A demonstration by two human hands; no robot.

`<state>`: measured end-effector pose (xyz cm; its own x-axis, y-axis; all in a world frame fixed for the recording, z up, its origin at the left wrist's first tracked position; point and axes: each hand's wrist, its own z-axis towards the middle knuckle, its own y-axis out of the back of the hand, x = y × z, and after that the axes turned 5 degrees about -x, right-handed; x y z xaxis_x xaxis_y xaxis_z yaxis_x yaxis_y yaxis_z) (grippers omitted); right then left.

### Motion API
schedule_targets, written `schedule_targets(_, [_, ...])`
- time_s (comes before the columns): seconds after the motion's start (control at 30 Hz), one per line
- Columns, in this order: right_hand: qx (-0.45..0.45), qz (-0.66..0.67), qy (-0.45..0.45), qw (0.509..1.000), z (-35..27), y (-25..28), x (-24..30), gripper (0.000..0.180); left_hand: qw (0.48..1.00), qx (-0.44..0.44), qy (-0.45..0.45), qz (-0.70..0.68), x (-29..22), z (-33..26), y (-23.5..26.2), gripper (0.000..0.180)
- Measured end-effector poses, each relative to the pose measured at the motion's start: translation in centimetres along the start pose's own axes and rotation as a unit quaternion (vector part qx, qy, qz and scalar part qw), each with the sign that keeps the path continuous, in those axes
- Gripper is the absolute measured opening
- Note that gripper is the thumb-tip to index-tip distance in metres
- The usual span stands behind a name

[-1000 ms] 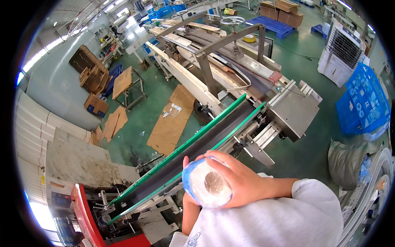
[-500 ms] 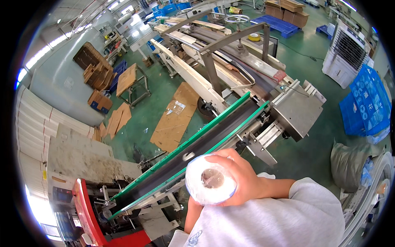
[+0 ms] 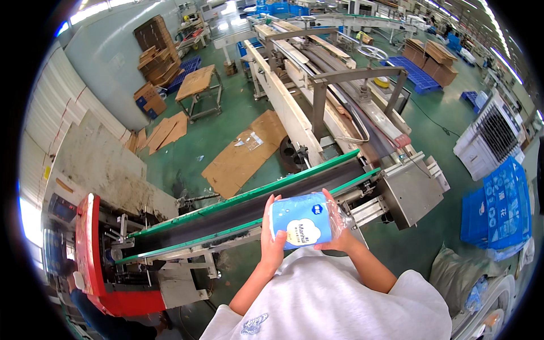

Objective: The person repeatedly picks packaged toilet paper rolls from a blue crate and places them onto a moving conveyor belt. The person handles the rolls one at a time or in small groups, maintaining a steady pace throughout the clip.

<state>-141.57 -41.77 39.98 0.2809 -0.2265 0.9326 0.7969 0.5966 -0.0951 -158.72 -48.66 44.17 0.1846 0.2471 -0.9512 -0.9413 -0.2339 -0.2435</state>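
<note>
A toilet paper roll (image 3: pixel 299 211) in blue and white plastic wrap is held up in front of my chest, its printed side facing up. My left hand (image 3: pixel 272 243) is closed on the left end, with the thumb on the near corner. At the other end, my right hand (image 3: pixel 341 238) grips the roll where clear, crinkled film bunches out. Just beyond the roll runs a dark conveyor belt (image 3: pixel 226 215) between green side rails; the roll and my hands hide part of it.
At the belt's left end stands a red machine (image 3: pixel 93 255), with a person's dark sleeve (image 3: pixel 107 317) beside it. A metal box (image 3: pixel 411 195) is at the right end. Flattened cardboard (image 3: pixel 243 156) lies on the floor beyond. Blue crates (image 3: pixel 496 207) stand at right.
The roll has turned from its end with the core hole to its printed side. My left hand has come into sight on it. The view has shifted, and the belt now looks bare near the roll.
</note>
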Motion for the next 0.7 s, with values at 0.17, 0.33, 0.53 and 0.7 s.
schedule_targets(0.17, [0.029, -0.028, 0.021, 0.999, 0.8, -0.7, 0.6, 0.127, 0.998, -0.037, -0.022, 0.056, -1.0, -0.5, -0.4, 0.09])
schedule_targets(0.33, [0.035, -0.007, 0.014, 0.999, 1.0, -1.3, 0.2, 0.129, 0.999, -0.035, -0.023, -0.005, 0.0, 0.1, 0.8, 0.088])
schedule_targets(0.53, [0.07, 0.123, -0.038, 0.989, 1.3, -1.0, 1.0, 0.116, 0.993, -0.021, 0.028, -0.117, 1.7, 0.4, 3.5, 0.077])
schedule_targets(0.7, [-0.048, 0.225, -0.224, 0.947, 2.6, -0.8, -2.7, 0.065, 0.889, 0.006, 0.254, -0.381, 3.7, -0.4, 4.6, 0.066])
